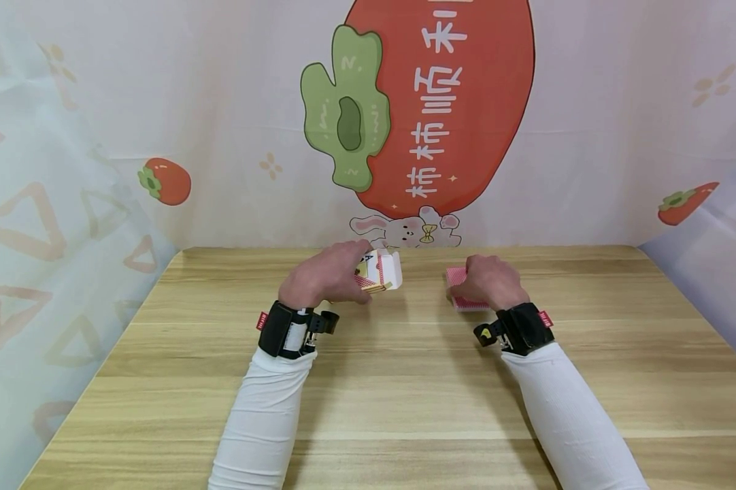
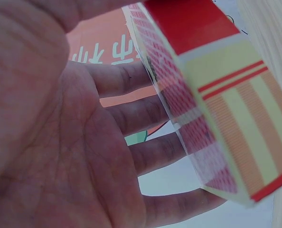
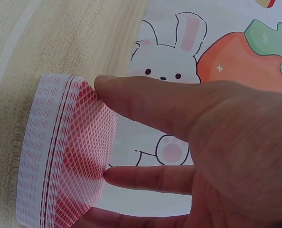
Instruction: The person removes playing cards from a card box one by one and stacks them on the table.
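Note:
My left hand holds a playing-card box a little above the far part of the table, thumb on one side and fingers on the other. The box's white end flap stands open toward the right. In the left wrist view, the box shows a red, cream and orange striped side and a red patterned face. To the right, my right hand grips a deck of playing cards with red patterned backs on the table. The right wrist view shows the thumb and fingers at the edges and top of the deck.
The wood-grain table reaches back to a white cloth backdrop printed with persimmons and a rabbit. Both wrists carry black straps with small cameras, and white sleeves cover the forearms.

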Demonstrator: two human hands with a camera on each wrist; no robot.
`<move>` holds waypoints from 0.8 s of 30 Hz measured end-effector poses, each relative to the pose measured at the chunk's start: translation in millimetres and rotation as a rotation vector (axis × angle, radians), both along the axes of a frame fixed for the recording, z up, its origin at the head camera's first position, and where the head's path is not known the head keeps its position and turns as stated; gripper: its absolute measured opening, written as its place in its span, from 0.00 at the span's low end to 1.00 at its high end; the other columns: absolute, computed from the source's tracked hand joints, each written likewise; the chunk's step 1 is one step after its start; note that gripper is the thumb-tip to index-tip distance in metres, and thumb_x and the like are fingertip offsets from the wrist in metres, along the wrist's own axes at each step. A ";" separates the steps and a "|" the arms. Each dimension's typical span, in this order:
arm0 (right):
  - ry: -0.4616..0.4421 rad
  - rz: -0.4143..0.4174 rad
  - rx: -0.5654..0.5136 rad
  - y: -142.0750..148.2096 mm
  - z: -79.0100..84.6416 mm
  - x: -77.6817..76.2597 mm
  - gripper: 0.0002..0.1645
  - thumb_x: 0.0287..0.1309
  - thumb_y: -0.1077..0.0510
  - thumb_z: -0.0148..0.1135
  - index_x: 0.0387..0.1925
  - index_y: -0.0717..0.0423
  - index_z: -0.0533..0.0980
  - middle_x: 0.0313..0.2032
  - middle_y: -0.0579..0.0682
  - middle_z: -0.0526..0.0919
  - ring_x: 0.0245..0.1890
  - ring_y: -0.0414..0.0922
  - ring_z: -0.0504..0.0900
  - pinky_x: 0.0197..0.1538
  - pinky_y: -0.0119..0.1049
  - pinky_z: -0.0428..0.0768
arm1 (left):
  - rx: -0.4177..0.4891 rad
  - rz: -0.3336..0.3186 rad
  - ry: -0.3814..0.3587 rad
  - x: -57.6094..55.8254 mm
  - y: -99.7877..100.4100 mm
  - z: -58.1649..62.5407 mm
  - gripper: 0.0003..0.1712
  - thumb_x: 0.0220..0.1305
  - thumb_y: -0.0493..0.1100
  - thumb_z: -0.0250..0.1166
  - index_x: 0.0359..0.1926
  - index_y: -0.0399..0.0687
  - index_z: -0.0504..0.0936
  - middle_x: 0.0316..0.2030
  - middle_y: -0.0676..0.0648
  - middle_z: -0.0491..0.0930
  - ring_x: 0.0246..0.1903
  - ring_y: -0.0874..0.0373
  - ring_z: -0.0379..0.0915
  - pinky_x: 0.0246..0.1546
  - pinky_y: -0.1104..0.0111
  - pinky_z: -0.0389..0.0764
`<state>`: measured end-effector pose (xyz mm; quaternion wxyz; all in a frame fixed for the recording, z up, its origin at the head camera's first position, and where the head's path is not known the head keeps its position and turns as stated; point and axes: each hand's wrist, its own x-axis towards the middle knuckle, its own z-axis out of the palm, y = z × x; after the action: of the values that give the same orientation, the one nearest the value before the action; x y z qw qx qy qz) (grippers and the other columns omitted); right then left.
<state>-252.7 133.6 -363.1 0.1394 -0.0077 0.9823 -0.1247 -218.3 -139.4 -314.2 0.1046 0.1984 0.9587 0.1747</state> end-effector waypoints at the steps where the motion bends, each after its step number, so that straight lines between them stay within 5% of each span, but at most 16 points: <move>1: -0.001 0.000 -0.002 0.3 -0.1 -0.2 0.39 0.51 0.42 0.73 0.55 0.66 0.74 0.36 0.61 0.81 0.37 0.56 0.78 0.35 0.44 0.77 | 0.001 0.003 -0.004 0.2 0.1 0.1 0.44 0.51 0.43 0.79 0.67 0.42 0.68 0.46 0.46 0.76 0.46 0.51 0.72 0.48 0.62 0.75; 15: 0.012 0.003 -0.017 1.7 1.5 3.4 0.47 0.53 0.42 0.72 0.63 0.68 0.65 0.44 0.66 0.79 0.41 0.60 0.78 0.41 0.50 0.80 | -0.002 0.001 -0.011 0.2 2.8 -1.0 0.42 0.51 0.42 0.78 0.65 0.42 0.69 0.46 0.46 0.77 0.45 0.51 0.73 0.47 0.62 0.76; 20: 0.120 0.038 -0.083 -2.9 9.9 6.9 0.47 0.58 0.41 0.70 0.67 0.68 0.65 0.55 0.68 0.78 0.47 0.60 0.78 0.47 0.54 0.80 | 0.000 -0.003 -0.013 -0.4 4.2 -2.1 0.43 0.51 0.43 0.79 0.66 0.42 0.69 0.47 0.46 0.77 0.46 0.51 0.72 0.48 0.62 0.76; 24: 0.287 0.072 -0.248 -10.7 17.9 10.7 0.36 0.59 0.46 0.70 0.60 0.66 0.73 0.49 0.64 0.82 0.43 0.57 0.81 0.43 0.49 0.80 | -0.001 -0.005 -0.005 -0.6 5.8 -3.0 0.43 0.50 0.43 0.79 0.65 0.42 0.69 0.47 0.45 0.77 0.47 0.51 0.72 0.49 0.61 0.76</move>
<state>-242.1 122.8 -345.2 0.0004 -0.0775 0.9684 -0.2372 -218.8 -133.5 -317.2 0.1075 0.2005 0.9580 0.1746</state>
